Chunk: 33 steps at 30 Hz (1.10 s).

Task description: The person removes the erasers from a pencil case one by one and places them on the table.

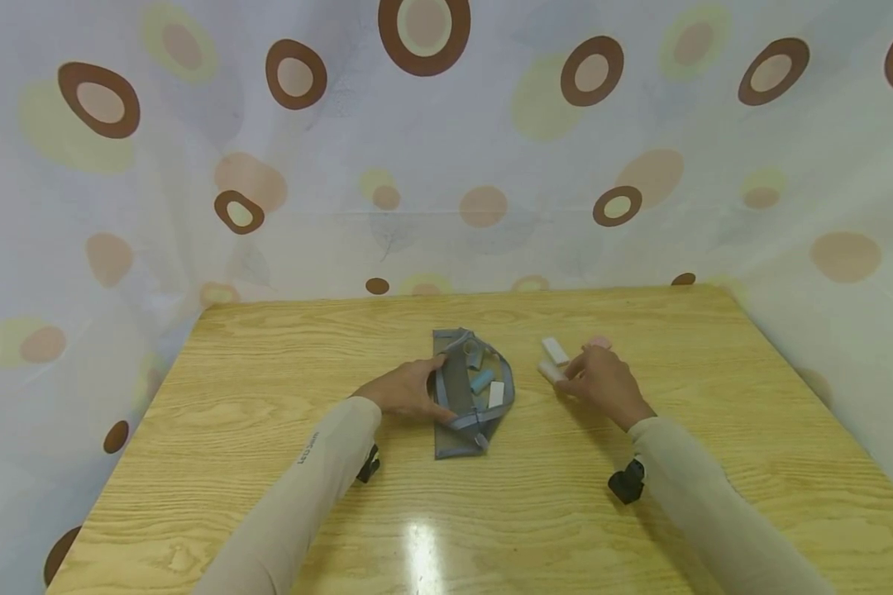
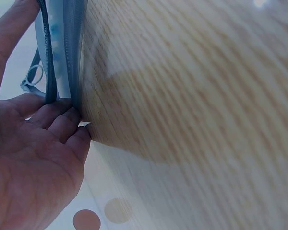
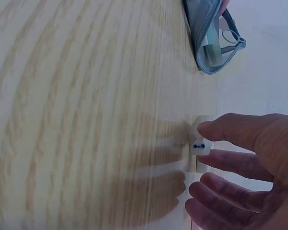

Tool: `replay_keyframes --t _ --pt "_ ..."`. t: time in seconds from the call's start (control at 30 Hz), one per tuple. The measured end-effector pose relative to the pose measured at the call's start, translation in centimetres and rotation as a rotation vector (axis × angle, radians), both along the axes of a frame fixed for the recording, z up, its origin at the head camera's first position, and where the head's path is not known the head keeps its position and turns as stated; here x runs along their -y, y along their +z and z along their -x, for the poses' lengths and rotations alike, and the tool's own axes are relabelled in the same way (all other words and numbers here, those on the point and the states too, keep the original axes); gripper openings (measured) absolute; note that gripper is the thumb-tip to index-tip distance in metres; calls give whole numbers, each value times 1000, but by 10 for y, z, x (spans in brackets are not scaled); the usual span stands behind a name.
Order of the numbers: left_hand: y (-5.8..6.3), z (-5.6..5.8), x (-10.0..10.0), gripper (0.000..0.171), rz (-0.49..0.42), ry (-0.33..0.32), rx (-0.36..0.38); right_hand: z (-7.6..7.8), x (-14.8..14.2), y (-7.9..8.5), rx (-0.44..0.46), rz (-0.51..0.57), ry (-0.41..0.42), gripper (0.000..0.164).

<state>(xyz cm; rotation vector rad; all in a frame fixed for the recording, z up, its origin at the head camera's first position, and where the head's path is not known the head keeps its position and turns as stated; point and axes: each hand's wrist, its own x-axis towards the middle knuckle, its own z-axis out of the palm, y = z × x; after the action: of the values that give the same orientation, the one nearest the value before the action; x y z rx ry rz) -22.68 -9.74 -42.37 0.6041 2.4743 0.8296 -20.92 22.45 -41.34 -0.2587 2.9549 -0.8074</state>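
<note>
Grasping a grey zippered pouch (image 1: 457, 384) with the left grip (image 1: 409, 388), mouth spread wide on the wooden surface (image 1: 268, 355), with a blue cylinder (image 1: 482, 381) and a white piece (image 1: 496, 394) inside. Pinching a white block (image 1: 550, 371), dark-dotted at one end, in the right grip (image 1: 603, 384), right of the pouch. Near another white block (image 1: 555, 351) and a partly hidden pink piece (image 1: 599, 340).

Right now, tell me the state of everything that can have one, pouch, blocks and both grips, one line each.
Gray pouch: lying on the table, unzipped, mouth spread open.
Blue piece: inside the pouch.
Pouched white block: inside the pouch.
Nearer white block: pinched.
Farther white block: lying on the table.
Pink piece: partly hidden.
Left grip: holding the pouch.
Right grip: pinching the nearer white block.
</note>
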Motion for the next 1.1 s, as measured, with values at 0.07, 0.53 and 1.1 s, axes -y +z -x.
replay_keyframes --t 0.07,0.53,1.1 --pt "0 0 0 106 -1 1 0 0 0 -1 1 1 2 28" --pt "-2 3 1 106 -18 -3 4 0 0 -2 7 10 5 25" --pt "-2 2 0 107 -3 -10 -5 0 2 -4 0 -41 3 28"
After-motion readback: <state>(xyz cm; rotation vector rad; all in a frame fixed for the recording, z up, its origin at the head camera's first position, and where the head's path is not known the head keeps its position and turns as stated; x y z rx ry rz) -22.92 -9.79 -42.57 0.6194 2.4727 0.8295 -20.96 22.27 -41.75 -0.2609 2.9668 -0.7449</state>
